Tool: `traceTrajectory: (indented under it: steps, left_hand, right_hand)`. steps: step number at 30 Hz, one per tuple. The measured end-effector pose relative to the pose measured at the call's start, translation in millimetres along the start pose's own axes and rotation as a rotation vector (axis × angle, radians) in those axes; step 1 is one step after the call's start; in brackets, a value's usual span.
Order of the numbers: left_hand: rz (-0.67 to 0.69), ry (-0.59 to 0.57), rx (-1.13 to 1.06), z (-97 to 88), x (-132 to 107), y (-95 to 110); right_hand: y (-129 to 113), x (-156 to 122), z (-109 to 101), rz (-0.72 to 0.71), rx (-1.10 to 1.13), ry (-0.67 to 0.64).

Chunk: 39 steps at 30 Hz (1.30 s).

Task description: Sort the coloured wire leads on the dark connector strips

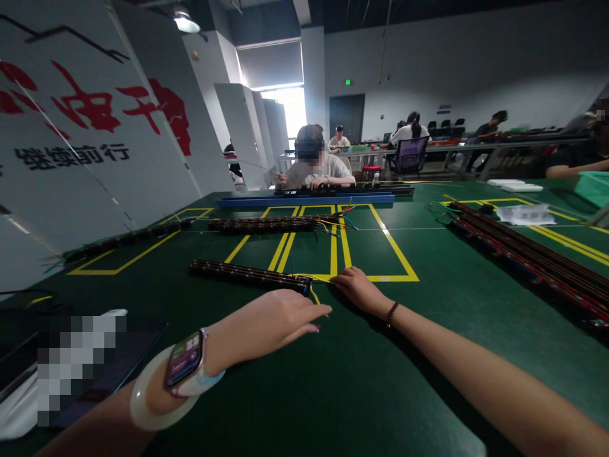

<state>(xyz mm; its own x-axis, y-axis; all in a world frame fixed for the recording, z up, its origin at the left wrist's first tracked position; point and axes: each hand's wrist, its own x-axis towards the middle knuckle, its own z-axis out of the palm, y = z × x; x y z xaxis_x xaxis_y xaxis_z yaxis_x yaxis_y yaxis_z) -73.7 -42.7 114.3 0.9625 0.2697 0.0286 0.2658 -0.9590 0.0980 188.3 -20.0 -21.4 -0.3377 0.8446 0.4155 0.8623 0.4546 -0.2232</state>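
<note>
A long dark strip assembly [247, 274] with bright dots along it lies on the green table, its right end in front of me. Thin yellow wires [314, 293] come out of that end. My right hand [356, 289] is closed, its fingertips pinching one yellow wire just right of the strip. My left hand [280, 317] hovers by the near side of the same end, fingers stretched out and a little apart. A second yellow wire passes down behind its fingers. The palm side of my left hand is hidden.
Farther back lie another wired strip bundle [266, 224] and a blue rail [304, 200], where a person [323, 165] leans over the table. Long bundles [523, 254] lie at right, near a plastic bag [526, 214] and a green bin [594, 190]. A dark flat device [114, 362] lies at lower left.
</note>
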Motion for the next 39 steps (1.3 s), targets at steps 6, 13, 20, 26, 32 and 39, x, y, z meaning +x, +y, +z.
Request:
traceTrajectory:
  steps: [6, 13, 20, 26, 32, 39]
  left_hand:
    - [-0.315, 0.042, -0.245, 11.1, 2.3, -9.5]
    - [-0.670, -0.046, -0.505, 50.3, -5.2, -56.8]
    - [-0.644, -0.152, -0.950, 67.6, 14.6, -53.6]
    - [-0.619, -0.118, -1.503, 75.7, 31.9, -37.6]
    - [-0.624, 0.021, -1.934, 89.7, 49.9, -26.4]
    - [-0.661, 0.109, -2.066, 96.0, 65.1, -24.0]
  right_hand:
    - [5.7, -0.4, 2.0, 0.024, 0.152, -0.004]
    - [4.3, 9.0, -10.1, 0.265, 0.506, -0.197]
    - [-5.1, 10.4, -14.5, 0.302, 0.790, -0.335]
    - [-5.2, 10.5, -9.0, 0.343, 0.915, -0.375]
    - [-8.3, 10.0, -3.9, 0.315, 0.932, -0.371]
    - [-27.9, 5.9, -12.9, 0.296, 0.741, -0.301]
